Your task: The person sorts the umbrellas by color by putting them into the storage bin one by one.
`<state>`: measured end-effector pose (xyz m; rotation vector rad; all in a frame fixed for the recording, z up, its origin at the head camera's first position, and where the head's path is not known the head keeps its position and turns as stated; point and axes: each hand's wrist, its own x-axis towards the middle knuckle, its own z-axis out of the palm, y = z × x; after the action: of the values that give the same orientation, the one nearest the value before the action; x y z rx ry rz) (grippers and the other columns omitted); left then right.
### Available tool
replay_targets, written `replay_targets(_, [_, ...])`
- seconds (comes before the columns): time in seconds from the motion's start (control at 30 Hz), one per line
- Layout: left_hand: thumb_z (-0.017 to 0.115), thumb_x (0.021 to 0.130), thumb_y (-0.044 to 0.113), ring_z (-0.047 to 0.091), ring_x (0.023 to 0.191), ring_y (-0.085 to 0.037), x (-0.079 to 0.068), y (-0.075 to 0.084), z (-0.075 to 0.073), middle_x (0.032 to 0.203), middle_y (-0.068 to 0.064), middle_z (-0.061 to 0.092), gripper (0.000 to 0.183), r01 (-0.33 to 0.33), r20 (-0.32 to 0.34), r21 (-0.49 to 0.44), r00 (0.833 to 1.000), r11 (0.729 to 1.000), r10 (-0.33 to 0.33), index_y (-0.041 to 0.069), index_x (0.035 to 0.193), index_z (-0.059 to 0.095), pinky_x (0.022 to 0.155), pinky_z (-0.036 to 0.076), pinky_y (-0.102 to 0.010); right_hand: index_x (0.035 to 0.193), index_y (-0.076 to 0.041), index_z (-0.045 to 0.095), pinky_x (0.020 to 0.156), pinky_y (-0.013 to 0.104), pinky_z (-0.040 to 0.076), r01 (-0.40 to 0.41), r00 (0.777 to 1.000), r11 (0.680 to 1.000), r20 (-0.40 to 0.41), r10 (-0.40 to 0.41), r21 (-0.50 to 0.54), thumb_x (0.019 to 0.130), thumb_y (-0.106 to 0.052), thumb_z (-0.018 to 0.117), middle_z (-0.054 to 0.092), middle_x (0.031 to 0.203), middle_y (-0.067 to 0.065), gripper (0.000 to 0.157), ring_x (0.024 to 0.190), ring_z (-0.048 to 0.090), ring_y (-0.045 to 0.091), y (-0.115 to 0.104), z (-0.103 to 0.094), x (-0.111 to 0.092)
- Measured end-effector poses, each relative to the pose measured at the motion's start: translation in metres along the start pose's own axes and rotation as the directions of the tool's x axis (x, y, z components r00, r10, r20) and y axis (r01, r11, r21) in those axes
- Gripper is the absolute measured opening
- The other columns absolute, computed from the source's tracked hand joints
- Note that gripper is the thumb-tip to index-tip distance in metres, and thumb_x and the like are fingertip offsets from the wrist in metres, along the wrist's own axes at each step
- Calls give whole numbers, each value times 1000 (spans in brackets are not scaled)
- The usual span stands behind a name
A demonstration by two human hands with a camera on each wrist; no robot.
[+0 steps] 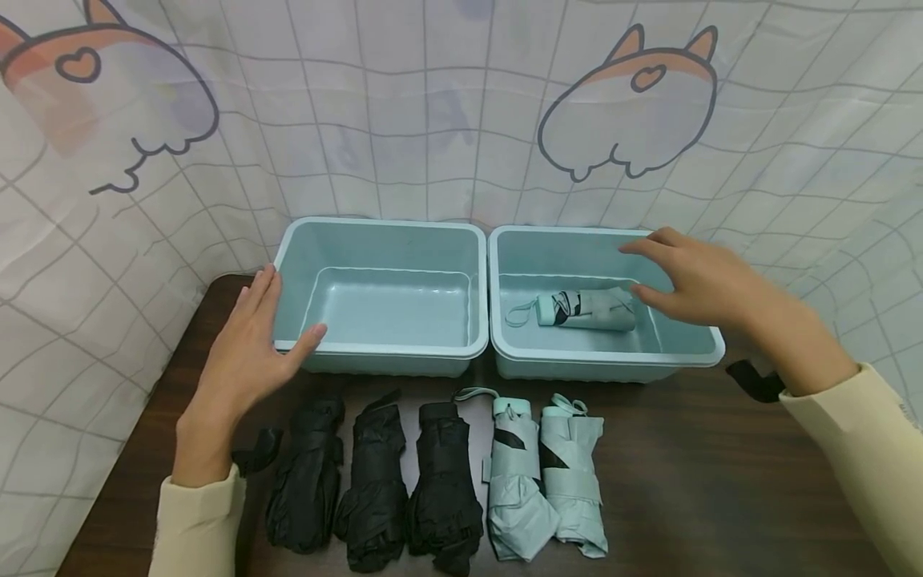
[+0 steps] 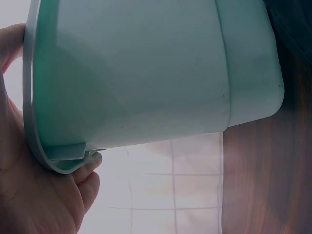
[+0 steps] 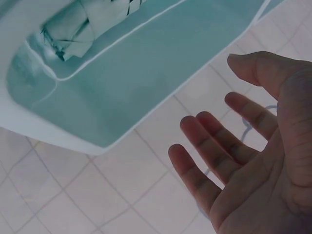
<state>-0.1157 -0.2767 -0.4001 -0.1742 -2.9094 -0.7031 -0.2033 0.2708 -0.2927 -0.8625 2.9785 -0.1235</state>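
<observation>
My left hand [image 1: 248, 349] rests at the front left corner of the left light-blue bin [image 1: 382, 350]. Its fingers lie nearly straight along the outer side, with the thumb over the front rim; the left wrist view shows this hand [image 2: 44, 195] against the lip. My right hand [image 1: 699, 276] hovers over the right end of the right light-blue bin [image 1: 577, 353], fingers spread and holding nothing. Inside that bin lies a folded mint-green umbrella [image 1: 594, 308] on its side, its strap loop to the left. In the right wrist view the palm [image 3: 263, 195] faces up beside the bin.
In front of the bins, several folded umbrellas lie in a row on the dark wooden table [image 1: 721, 481]: black ones, such as the leftmost [image 1: 306, 473], and two mint-green ones [image 1: 515, 481]. A white checked curtain [image 1: 447, 104] hangs behind.
</observation>
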Motion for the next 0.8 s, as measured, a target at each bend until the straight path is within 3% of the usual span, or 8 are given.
replay_targets(0.2, [59,101,61,9,165,-48,0,-1,1,179,-20,7,102,0,-1,-6,1000,1000,0,5,170,10,132,14,-66,146,-10,62,69,53,60,18,990,1000,-137,-17,13,96,-25,76,67,134,24,53,104,71,39,-9,5,-15])
replay_targets(0.43, [59,102,61,10,165,-49,0,-2,2,179,-19,7,101,4,-4,-3,1000,1000,-4,5,170,10,131,15,-67,138,-11,68,52,34,48,24,957,998,-289,-8,50,92,-23,78,69,127,15,49,89,69,30,-28,14,-35])
replay_targets(0.67, [59,102,60,10,165,-49,-1,-3,2,179,-20,8,101,-1,-7,-14,1000,1000,1,5,170,10,131,15,-66,134,-13,71,67,47,58,21,925,993,-379,25,115,90,-18,80,70,123,9,45,102,68,28,-41,18,-57])
replay_targets(0.8, [60,102,60,9,165,-48,-1,-3,2,179,-20,8,101,-7,-2,-15,1000,1000,7,5,170,9,133,13,-64,133,-15,72,72,29,55,9,905,987,-421,61,162,86,-13,84,70,120,3,49,95,66,18,-48,27,-71])
